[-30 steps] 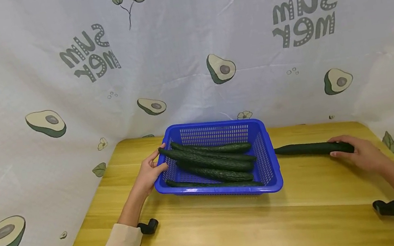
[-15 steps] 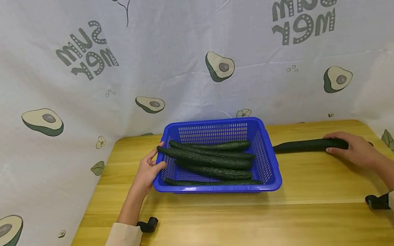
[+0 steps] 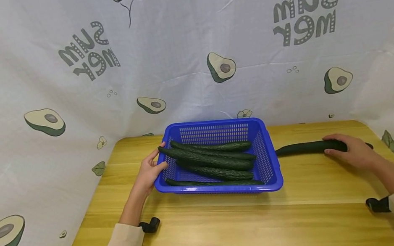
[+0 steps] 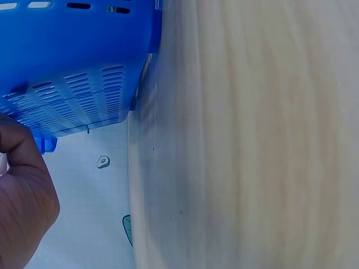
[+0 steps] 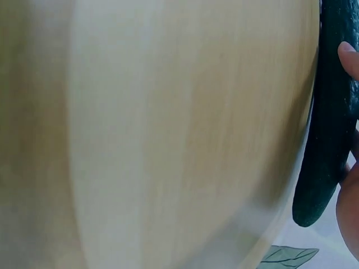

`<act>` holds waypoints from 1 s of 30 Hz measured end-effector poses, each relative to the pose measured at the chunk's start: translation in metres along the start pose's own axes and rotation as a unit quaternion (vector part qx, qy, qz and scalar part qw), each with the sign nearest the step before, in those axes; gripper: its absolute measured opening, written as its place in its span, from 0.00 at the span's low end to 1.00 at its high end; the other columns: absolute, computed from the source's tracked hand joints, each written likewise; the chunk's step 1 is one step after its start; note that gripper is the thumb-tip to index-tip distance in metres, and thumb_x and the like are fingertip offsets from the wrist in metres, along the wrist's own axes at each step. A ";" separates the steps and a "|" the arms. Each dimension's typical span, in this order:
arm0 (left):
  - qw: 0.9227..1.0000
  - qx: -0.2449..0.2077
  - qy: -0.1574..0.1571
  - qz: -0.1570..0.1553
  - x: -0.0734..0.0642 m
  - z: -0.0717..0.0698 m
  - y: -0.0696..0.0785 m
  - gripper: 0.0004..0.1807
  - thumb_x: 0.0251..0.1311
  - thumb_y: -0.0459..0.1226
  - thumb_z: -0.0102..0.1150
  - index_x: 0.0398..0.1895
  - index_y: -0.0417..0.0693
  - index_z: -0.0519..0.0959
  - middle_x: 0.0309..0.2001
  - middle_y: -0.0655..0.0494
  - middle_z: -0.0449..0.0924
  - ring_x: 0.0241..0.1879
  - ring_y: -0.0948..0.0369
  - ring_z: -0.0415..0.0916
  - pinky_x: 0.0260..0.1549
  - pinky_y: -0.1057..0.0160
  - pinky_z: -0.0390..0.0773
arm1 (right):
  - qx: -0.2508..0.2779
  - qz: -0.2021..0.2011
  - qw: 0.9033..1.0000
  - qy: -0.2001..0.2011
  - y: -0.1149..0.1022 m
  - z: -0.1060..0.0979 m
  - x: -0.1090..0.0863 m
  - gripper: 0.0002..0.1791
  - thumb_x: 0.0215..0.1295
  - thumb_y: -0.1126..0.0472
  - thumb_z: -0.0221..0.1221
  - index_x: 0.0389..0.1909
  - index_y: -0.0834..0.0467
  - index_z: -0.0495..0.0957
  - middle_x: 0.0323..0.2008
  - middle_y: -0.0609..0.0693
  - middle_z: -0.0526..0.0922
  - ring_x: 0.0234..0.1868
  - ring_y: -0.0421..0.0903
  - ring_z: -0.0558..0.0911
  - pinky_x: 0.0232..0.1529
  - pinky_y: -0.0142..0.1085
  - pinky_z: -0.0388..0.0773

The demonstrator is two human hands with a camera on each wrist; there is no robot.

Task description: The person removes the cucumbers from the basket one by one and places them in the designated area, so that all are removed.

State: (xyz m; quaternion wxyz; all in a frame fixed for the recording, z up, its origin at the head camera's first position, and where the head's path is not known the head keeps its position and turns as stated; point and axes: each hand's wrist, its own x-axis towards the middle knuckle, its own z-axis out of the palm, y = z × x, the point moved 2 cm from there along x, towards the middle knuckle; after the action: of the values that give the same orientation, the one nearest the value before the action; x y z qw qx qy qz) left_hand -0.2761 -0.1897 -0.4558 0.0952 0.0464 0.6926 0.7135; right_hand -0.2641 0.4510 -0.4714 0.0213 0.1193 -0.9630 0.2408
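A blue plastic basket (image 3: pixel 226 193) with slotted walls stands towards the back of the table. Several dark green cucumbers (image 3: pixel 210 161) lie lengthwise inside it, one with its tip up on the left rim. My left hand (image 3: pixel 147 176) grips the basket's left end, thumb at the rim; in the left wrist view its fingers are mostly cut off. To the right of the basket, a long cucumber (image 3: pixel 300 148) points at the basket's right wall. My right hand (image 3: pixel 354 153) holds this cucumber near its right end, thumb and fingers on opposite sides. Its blunt end (image 5: pixel 311 207) shows past the hand.
The wooden table (image 3: pixel 229 237) extends in front of the basket. A pale cloth (image 3: pixel 179 57) printed with avocados hangs behind the table and at its sides. Black cameras sit on both wrists.
My right hand has shifted a little left along the cucumber, so its right end now shows beyond the hand. The left hand and the basket stay in place.
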 end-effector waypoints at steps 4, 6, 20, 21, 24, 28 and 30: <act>1.000 -0.003 0.002 0.000 0.000 0.000 0.000 0.42 0.63 0.25 0.55 0.80 0.61 0.63 0.39 0.37 0.87 0.35 0.51 0.89 0.32 0.55 0.89 | 0.003 0.008 1.000 -0.001 0.001 0.001 -0.002 0.30 0.74 0.51 0.61 0.69 0.64 0.71 0.66 0.77 0.69 0.63 0.81 0.66 0.55 0.74 0.64; 1.000 -0.005 0.003 -0.001 0.000 0.000 0.000 0.42 0.63 0.25 0.55 0.80 0.61 0.63 0.38 0.37 0.87 0.34 0.51 0.89 0.31 0.56 0.89 | 0.003 0.010 1.000 0.001 0.001 0.001 -0.003 0.30 0.73 0.51 0.61 0.69 0.63 0.71 0.66 0.77 0.69 0.63 0.81 0.66 0.55 0.74 0.64; 1.000 0.003 0.003 -0.004 0.000 0.000 0.000 0.43 0.63 0.26 0.57 0.80 0.64 0.63 0.36 0.39 0.87 0.33 0.50 0.89 0.30 0.56 0.89 | 0.010 0.024 1.000 -0.003 -0.012 -0.003 -0.006 0.31 0.77 0.48 0.55 0.70 0.65 0.69 0.67 0.77 0.68 0.64 0.82 0.64 0.56 0.75 0.63; 1.000 0.005 0.003 -0.005 0.000 0.000 0.000 0.43 0.63 0.26 0.57 0.80 0.64 0.63 0.36 0.38 0.87 0.33 0.50 0.89 0.30 0.56 0.89 | 0.009 0.022 1.000 0.000 -0.014 -0.004 -0.005 0.31 0.77 0.48 0.55 0.70 0.66 0.69 0.67 0.77 0.69 0.64 0.81 0.65 0.56 0.75 0.63; 1.000 0.006 0.001 -0.005 0.000 0.000 0.000 0.43 0.63 0.26 0.57 0.80 0.65 0.63 0.37 0.37 0.87 0.34 0.48 0.89 0.30 0.55 0.89 | 0.013 0.014 1.000 0.007 -0.020 -0.008 -0.002 0.31 0.77 0.48 0.55 0.70 0.66 0.69 0.67 0.76 0.69 0.65 0.80 0.65 0.56 0.75 0.62; 1.000 0.005 -0.001 -0.005 0.000 0.000 -0.001 0.43 0.63 0.25 0.56 0.80 0.65 0.63 0.38 0.37 0.87 0.35 0.48 0.89 0.31 0.54 0.89 | 0.012 0.000 1.000 0.019 -0.031 -0.012 0.004 0.31 0.76 0.48 0.57 0.69 0.65 0.70 0.67 0.74 0.70 0.66 0.79 0.65 0.58 0.75 0.62; 1.000 0.005 -0.001 -0.004 0.001 0.000 -0.001 0.43 0.64 0.25 0.56 0.80 0.65 0.63 0.39 0.37 0.88 0.36 0.48 0.89 0.33 0.53 0.89 | 0.007 -0.001 1.000 0.021 -0.039 -0.015 0.008 0.32 0.75 0.48 0.57 0.69 0.65 0.70 0.67 0.74 0.70 0.66 0.78 0.65 0.58 0.75 0.62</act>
State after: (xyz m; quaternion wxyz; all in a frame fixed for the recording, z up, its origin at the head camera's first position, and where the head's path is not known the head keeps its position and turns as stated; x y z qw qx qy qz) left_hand -0.2767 -0.1896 -0.4566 0.0984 0.0443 0.6960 0.7099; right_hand -0.2630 0.4231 -0.4397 0.0413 0.1151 -0.9606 0.2496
